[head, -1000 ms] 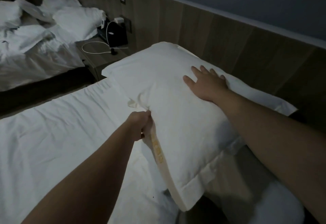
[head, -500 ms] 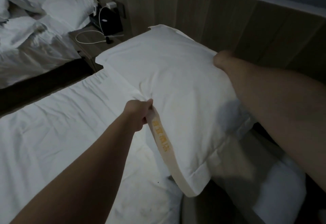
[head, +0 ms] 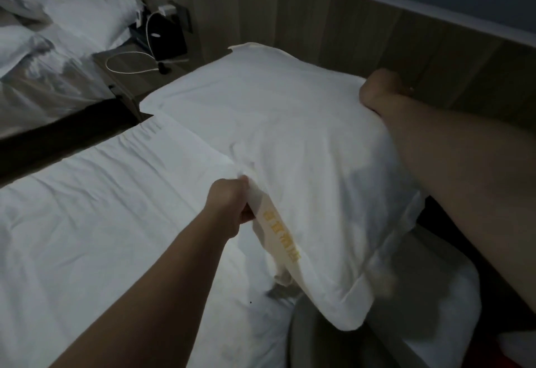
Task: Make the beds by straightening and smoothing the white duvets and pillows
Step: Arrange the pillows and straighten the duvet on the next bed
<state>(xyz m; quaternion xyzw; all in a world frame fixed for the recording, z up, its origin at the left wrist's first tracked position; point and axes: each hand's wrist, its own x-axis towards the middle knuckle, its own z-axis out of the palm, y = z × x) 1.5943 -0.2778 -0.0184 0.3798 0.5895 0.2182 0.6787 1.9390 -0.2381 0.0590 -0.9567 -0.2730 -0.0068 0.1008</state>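
Other bed (head: 43, 48): far left, a total heap. Bedding is bunched up and nothing's smoothed, so that one's all to do.
Nightstand (head: 121, 83): between the two beds, with a white cable (head: 127, 63) looped on it and some black gadget (not my problem).
Duvet (head: 95, 208): on the near bed, lying mostly flat. Just light creases and a bit of rumple up by the pillow. I'd call that part close to done.
Left hand (head: 229, 205): fingers curled tight round the pillow's near flap, the strip with the yellow lettering.
Pillow (head: 290, 141): at the head of the near bed, up by the headboard (head: 333, 28). Its near right corner is lifted and hanging, so it's tilted and not lying flat yet.
Right hand (head: 380, 89): over the pillow's far edge, next to the headboard. My fingers are tucked down behind it, so I can't tell if they're gripping or just pushing.
Second pillow (head: 441, 304): lower right, partly under the one I'm holding. At least it looks like a pillow, and it probably needs sorting too.
Where I'm at: roughly halfway through this bed, I'd guess.
Left to do: set this pillow square and pat it flat, fix the one beneath, run over the duvet, then do the whole other bed.
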